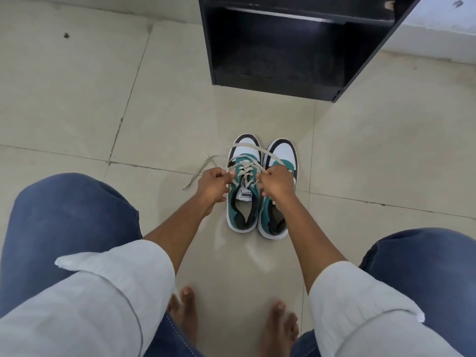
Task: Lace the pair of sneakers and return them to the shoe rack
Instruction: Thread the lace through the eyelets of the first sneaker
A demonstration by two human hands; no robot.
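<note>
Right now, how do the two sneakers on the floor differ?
The left sneaker has its lace crossed through the eyelets, with both hands pulling the ends; the right sneaker shows no lace, though the right hand covers part of it. Both are teal, white and black, side by side, toes toward the rack.

Head view, steeply down, close.

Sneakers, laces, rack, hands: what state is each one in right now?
Left sneaker: on the floor, partly laced, lace untied.
Right sneaker: on the floor beside it, touching; lacing hidden by the hand.
Lace: threaded through the left sneaker, both ends held.
Loose lace: lying on the floor.
Rack: open, shelf in view holds no shoes.
Left hand: pinches one lace end.
Right hand: grips the other end.
</note>
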